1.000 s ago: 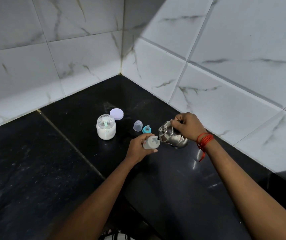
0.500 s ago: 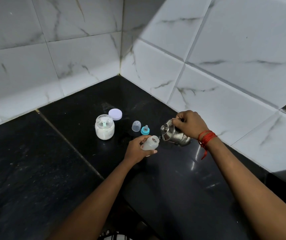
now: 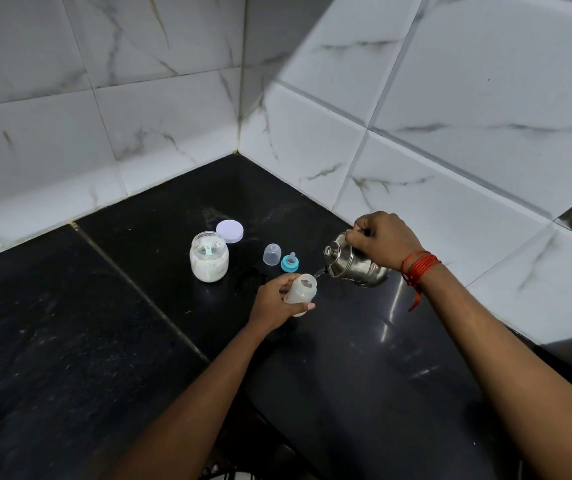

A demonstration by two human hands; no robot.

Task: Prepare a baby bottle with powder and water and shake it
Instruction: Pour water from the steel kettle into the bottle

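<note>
My left hand (image 3: 275, 303) grips a small translucent baby bottle (image 3: 301, 289), uncapped and tilted with its mouth toward the right. My right hand (image 3: 383, 239) holds a steel kettle (image 3: 350, 265) by its top, tipped left so its spout sits at the bottle's mouth; a thin stream of water shows there. On the black counter (image 3: 104, 341) behind stand an open jar of white powder (image 3: 209, 259) with a small scoop inside, its pale lilac lid (image 3: 230, 231), a clear bottle cap (image 3: 272, 254) and the blue nipple ring (image 3: 289, 262).
White marble-tiled walls (image 3: 312, 150) meet in a corner behind the counter. A seam in the counter runs diagonally from back left toward the near middle. A red thread is tied around my right wrist.
The kettle has tipped further toward the bottle and both hands have shifted slightly; the bottle stays at the spout.
</note>
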